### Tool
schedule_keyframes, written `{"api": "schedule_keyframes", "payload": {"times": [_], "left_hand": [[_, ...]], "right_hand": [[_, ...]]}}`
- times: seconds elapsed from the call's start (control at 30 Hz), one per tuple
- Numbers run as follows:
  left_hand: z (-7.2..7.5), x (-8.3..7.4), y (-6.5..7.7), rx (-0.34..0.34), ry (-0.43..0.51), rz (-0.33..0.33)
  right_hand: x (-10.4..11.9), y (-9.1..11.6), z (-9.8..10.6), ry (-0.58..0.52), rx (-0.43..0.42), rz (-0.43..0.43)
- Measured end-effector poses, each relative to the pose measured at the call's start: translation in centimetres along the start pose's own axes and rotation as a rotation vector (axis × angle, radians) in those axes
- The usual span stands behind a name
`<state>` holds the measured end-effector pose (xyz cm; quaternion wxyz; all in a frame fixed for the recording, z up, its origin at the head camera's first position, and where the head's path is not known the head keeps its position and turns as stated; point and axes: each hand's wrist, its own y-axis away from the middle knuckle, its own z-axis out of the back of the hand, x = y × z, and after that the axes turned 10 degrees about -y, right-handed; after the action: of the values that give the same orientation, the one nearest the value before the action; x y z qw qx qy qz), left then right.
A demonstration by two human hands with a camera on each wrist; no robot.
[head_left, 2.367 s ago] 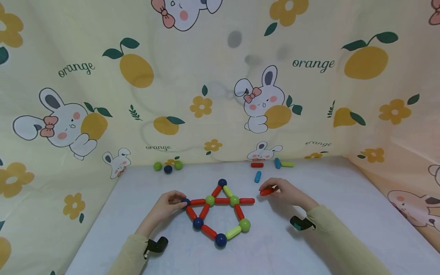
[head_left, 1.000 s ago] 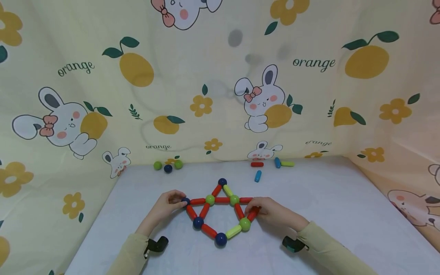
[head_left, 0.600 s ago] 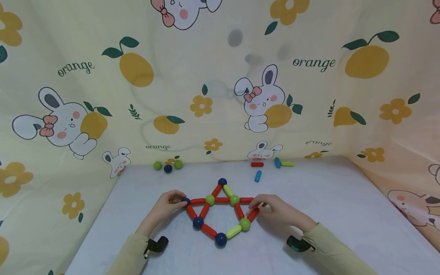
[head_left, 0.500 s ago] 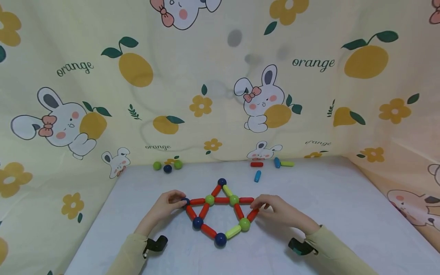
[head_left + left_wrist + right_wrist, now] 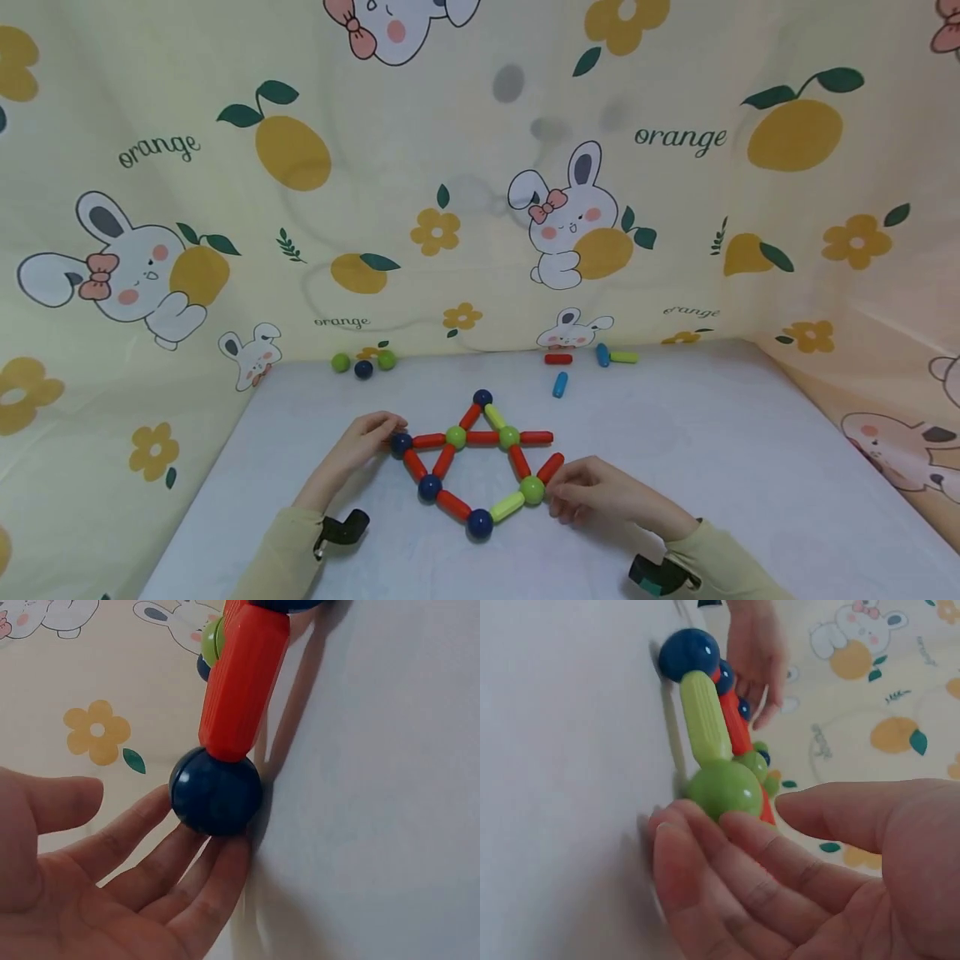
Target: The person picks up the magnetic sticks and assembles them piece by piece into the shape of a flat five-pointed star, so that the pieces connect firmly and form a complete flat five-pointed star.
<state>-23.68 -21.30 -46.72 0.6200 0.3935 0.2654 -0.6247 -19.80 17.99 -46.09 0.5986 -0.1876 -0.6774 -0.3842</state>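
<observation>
A flat figure of magnetic rods and balls lies mid-table in the head view. My left hand (image 5: pixel 351 454) is at its left corner; in the left wrist view the fingers (image 5: pixel 161 874) rest against the far side of a dark blue ball (image 5: pixel 216 791), thumb held away. My right hand (image 5: pixel 603 497) is beside the lower right green ball (image 5: pixel 532 490), its fingertips (image 5: pixel 676 855) loosely bent right at the ball and nothing pinched. A red rod (image 5: pixel 551 467) slants up from that ball. Above it, another red rod (image 5: pixel 537 437) points right from the upper green ball (image 5: pixel 509 437).
At the back left are two green balls (image 5: pixel 386 360) and a dark blue ball (image 5: pixel 363 369). Towards the back right lie a red rod (image 5: pixel 558 359), two blue rods (image 5: pixel 560 384) and a yellow-green rod (image 5: pixel 624 357). A printed cloth (image 5: pixel 450 125) hangs behind the table.
My right hand brought a red rod to the lower right green ball, let it go and moved down towards me. My left thumb has come off the corner ball, which shifted slightly left.
</observation>
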Motion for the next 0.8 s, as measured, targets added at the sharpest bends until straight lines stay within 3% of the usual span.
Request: {"api": "schedule_keyframes", "payload": {"times": [0.27, 0.43, 0.63, 0.8], "left_hand": [[-0.2, -0.4, 0.1, 0.010, 0.007, -0.038], [-0.1, -0.6, 0.7, 0.040, -0.016, -0.054], [-0.3, -1.0, 2.6, 0.172, -0.030, -0.111], [-1.3, -1.5, 4.2, 0.316, 0.078, -0.093]], "right_hand": [[0.1, 0.0, -1.1, -0.124, 0.031, -0.030], [0.6, 0.0, -1.0, -0.079, -0.008, -0.027], [0.7, 0.0, 0.7, -0.011, -0.090, 0.010], [1.0, -0.2, 2.3, 0.008, -0.117, 0.007]]}}
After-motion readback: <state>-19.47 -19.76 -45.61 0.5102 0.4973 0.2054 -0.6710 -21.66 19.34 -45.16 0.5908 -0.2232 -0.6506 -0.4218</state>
